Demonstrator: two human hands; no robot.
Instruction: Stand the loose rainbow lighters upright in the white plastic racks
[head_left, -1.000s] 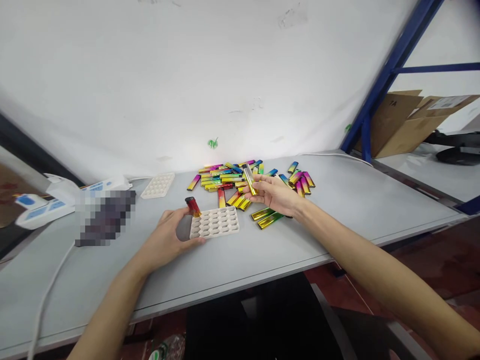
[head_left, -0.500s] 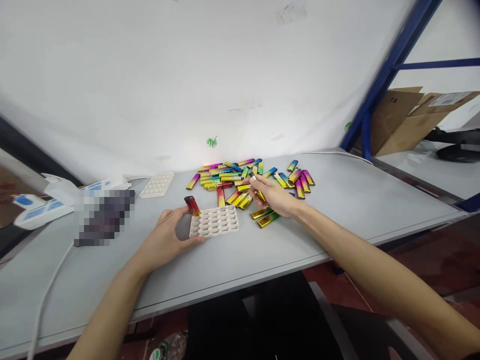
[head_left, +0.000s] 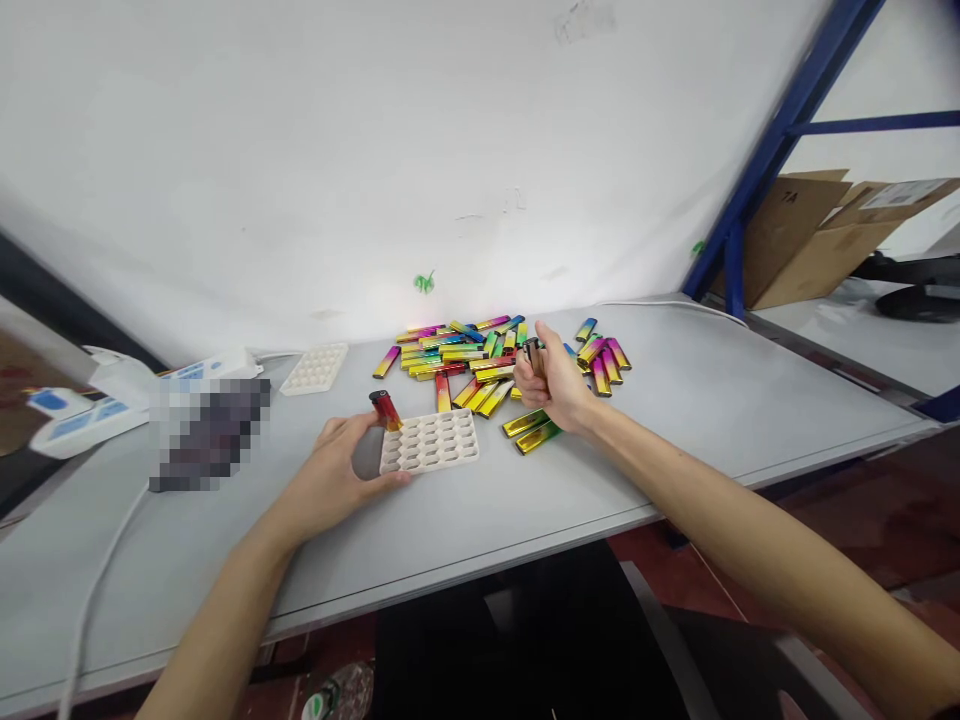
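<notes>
A white tray with rows of oval pockets [head_left: 429,443] lies on the grey table [head_left: 675,420]. One red lighter [head_left: 385,410] stands upright in its far left corner pocket. My left hand [head_left: 337,475] rests on the tray's left end, thumb along the near edge, fingers curled by the red lighter. My right hand [head_left: 551,378] is closed in a fist around a lighter held upright, its dark top showing above my fingers. Just behind it lies a pile of several shiny rainbow-coloured lighters [head_left: 465,355]. Two gold-green lighters [head_left: 531,430] lie near my right wrist.
A second white pocket tray [head_left: 315,369] lies at the back left, beside white and blue boxes [head_left: 97,400] and a blurred dark object [head_left: 206,430]. A white cable [head_left: 90,600] runs over the left edge. Cardboard boxes [head_left: 810,240] sit behind a blue rack post [head_left: 757,190] at right.
My right hand picked a lighter from the pile, then turned it upright and closed into a fist around it. My left hand stayed on the tray.
</notes>
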